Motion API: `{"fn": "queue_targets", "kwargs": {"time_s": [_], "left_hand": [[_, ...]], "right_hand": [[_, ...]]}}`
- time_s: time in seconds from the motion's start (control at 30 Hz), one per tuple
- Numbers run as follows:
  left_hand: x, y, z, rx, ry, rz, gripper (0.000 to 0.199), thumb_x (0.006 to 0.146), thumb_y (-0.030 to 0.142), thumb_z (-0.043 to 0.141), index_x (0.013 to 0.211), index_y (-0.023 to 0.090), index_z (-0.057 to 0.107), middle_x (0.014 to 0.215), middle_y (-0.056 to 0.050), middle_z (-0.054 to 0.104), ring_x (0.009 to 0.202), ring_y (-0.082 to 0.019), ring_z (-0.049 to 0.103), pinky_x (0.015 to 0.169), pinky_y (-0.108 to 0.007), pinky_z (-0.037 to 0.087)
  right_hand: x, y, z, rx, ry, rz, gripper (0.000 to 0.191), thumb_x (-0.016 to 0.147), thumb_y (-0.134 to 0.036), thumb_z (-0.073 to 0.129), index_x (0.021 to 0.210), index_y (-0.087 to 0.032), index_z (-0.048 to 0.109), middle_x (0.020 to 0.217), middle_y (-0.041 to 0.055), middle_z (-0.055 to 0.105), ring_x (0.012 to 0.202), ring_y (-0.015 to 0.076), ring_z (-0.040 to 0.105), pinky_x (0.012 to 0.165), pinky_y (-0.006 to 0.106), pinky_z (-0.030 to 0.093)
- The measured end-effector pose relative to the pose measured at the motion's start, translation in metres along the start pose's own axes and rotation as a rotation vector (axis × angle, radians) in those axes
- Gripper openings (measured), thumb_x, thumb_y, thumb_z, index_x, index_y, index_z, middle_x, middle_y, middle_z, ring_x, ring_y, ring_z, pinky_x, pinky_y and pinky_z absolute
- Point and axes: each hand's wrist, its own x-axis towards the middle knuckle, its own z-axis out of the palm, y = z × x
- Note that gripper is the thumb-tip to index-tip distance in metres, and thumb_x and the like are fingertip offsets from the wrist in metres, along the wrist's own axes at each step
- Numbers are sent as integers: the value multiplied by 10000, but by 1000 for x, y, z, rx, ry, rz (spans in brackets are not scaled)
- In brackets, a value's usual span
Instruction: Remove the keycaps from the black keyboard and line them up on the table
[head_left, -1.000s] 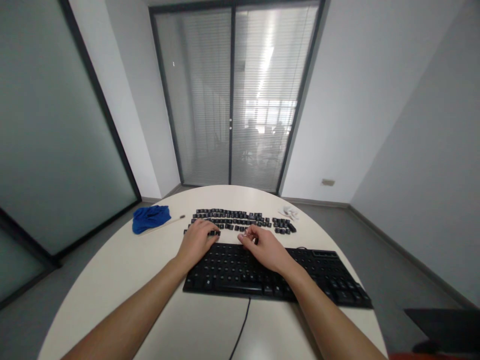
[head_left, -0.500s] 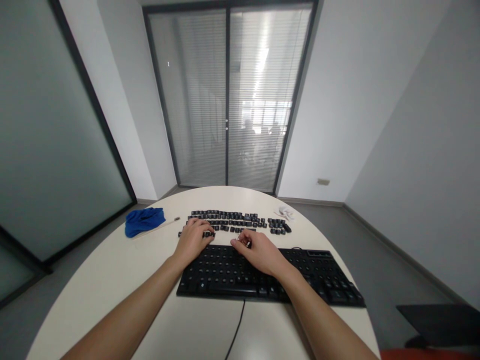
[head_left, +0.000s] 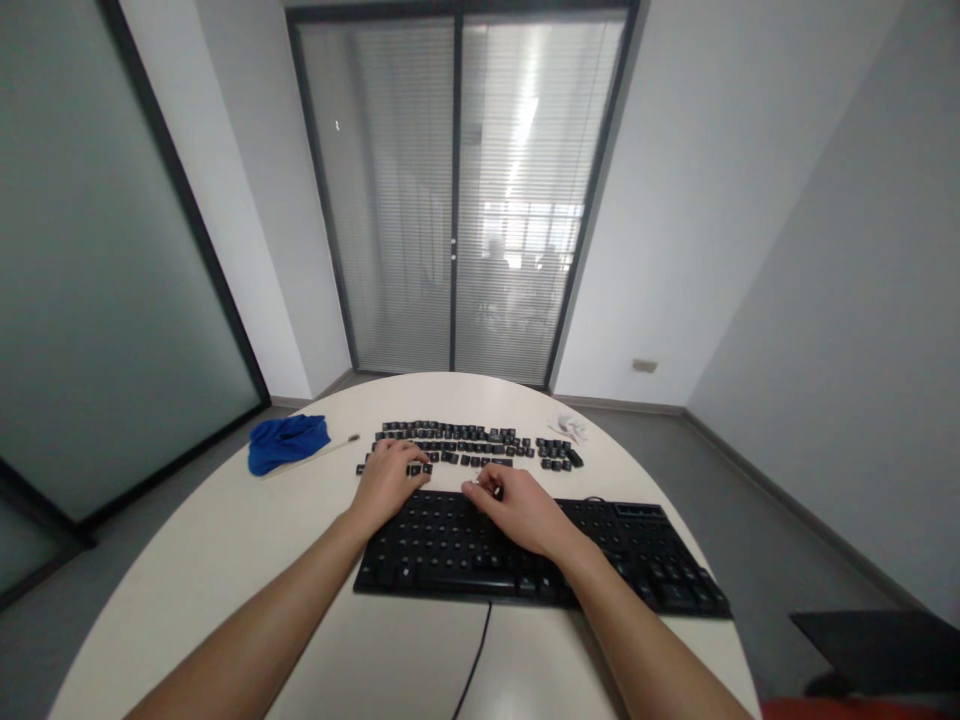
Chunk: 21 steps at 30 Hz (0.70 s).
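A black keyboard lies before me, most of its keys stripped to bare stems, with the space bar in place. Beyond it, loose black keycaps sit in rows on the table. My left hand rests over the left end of the nearer rows, fingers apart and reaching forward, hiding some keycaps. Over the keyboard's upper middle edge is my right hand, its fingers curled and thumb drawn close to them. Whatever lies within those fingers is too small and hidden to name.
On the pale round table, a blue cloth and a thin brush lie at left. A crumpled white item is at far right. The keyboard's cable runs toward me. A dark chair part stands lower right.
Both hands stay in nearly the same places over the keycaps and keyboard. The view shifts very slightly; nothing else visibly moves.
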Motion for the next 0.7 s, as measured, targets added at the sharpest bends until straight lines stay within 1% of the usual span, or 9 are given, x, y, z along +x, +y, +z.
{"fn": "queue_targets", "kwargs": {"time_s": [0.1, 0.23, 0.27, 0.33, 0.4, 0.43, 0.5, 0.6, 0.7], "left_hand": [[-1, 6, -3, -5, 36, 22, 137, 809, 260, 685, 939, 227, 707, 1053, -52, 672, 1059, -281, 508, 938, -427, 407], [-13, 29, -7, -86, 63, 67, 151, 921, 257, 524, 975, 200, 653, 1042, -62, 661, 1036, -252, 551, 946, -427, 423], [-19, 36, -8, -137, 42, 69, 156, 928, 248, 503, 985, 190, 637, 1031, -65, 662, 1008, -239, 569, 939, -418, 438], [-32, 49, -11, -234, -43, 128, 207, 926, 261, 500, 1098, 192, 593, 1130, -83, 641, 1060, -237, 570, 964, -421, 446], [-44, 58, -16, -298, -239, 311, 427, 910, 323, 548, 1315, 215, 466, 1352, -102, 535, 1229, -246, 494, 1062, -430, 391], [-48, 60, -19, -298, -306, 366, 517, 903, 349, 565, 1379, 230, 403, 1417, -99, 483, 1292, -255, 444, 1107, -450, 341], [-53, 63, -25, -295, -363, 391, 578, 893, 362, 581, 1414, 252, 358, 1446, -93, 457, 1323, -268, 416, 1142, -485, 282], [-51, 62, -33, -328, -386, 386, 585, 853, 321, 625, 1387, 269, 389, 1401, -84, 500, 1282, -270, 457, 1114, -465, 328], [-47, 61, -38, -339, -386, 389, 482, 818, 260, 638, 1275, 259, 484, 1327, -76, 554, 1221, -265, 503, 1084, -437, 361]], "right_hand": [[2, 1, -2, 58, -6, 16, 485, 958, -531, 410, 683, -182, 604, 638, 15, 641, 593, 152, 569, 602, 258, 375], [4, 4, -8, 113, 54, 41, 593, 983, -555, 307, 640, -182, 614, 593, 19, 635, 567, 159, 590, 617, 263, 401], [4, 4, -9, 106, 73, 39, 608, 980, -562, 305, 624, -181, 618, 586, 23, 631, 582, 166, 596, 624, 266, 404], [4, 4, -12, 96, 100, 29, 631, 977, -572, 302, 606, -181, 631, 586, 28, 629, 616, 176, 604, 637, 269, 409], [3, 2, -14, 113, 110, 9, 637, 977, -572, 298, 607, -182, 639, 589, 25, 621, 632, 175, 604, 642, 266, 412], [3, 1, -14, 135, 99, -2, 631, 977, -572, 301, 614, -183, 640, 582, 18, 608, 620, 169, 599, 631, 261, 414], [1, -1, -13, 203, 38, -7, 602, 970, -578, 317, 642, -184, 633, 552, -3, 567, 539, 148, 569, 568, 248, 410], [-2, -5, -7, 312, -69, 21, 571, 958, -596, 330, 696, -183, 625, 538, -22, 535, 434, 120, 515, 478, 230, 391], [-4, -9, -1, 342, -142, -9, 575, 952, -606, 336, 693, -179, 621, 571, -14, 556, 451, 114, 529, 480, 219, 400]]}}
